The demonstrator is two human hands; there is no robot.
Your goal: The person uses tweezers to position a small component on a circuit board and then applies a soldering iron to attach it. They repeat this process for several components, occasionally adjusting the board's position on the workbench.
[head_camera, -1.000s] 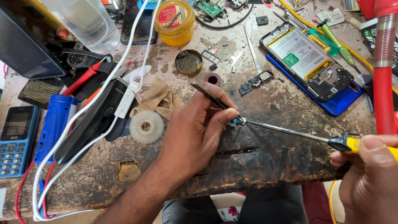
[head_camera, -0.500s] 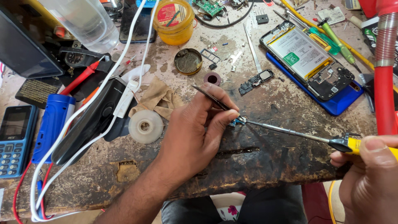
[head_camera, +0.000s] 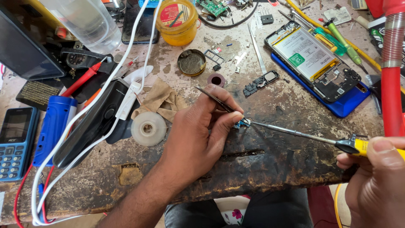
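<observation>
Two tools meet at one tiny spot here: your left hand [head_camera: 198, 139] is closed around a pair of tweezers [head_camera: 215, 100], pinning a small blue circuit part [head_camera: 243, 123] to the tabletop [head_camera: 274, 156], and your right hand [head_camera: 375, 177] is wrapped around the yellow grip of a soldering iron [head_camera: 295, 133], whose tip touches that part near the front edge of the tabletop.

The part looks light and is held only by the tweezer points, so in my judgement a slight sideways push from the iron could flick it loose or off the near edge. Your left fingertips [head_camera: 230, 120] sit just beside the tip, and a slip of either hand could bring hot metal against skin. Dwelling too long could also lift a pad or scorch the piece.

The tabletop is worn, stained and burnt dark, with a crack just beside the work. It is crowded. An opened phone [head_camera: 314, 63] with its battery showing lies at the far right, with a loose sub-board [head_camera: 260, 83] and a small tin [head_camera: 192, 62] between it and your hand. A roll of white tape [head_camera: 148, 128], a tan cloth [head_camera: 162, 99] and white cables [head_camera: 80, 139] lie to the left, close enough for a swinging iron to touch. A keypad phone [head_camera: 14, 141] sits at the left edge. Of the room itself nothing shows beyond this surface.
</observation>
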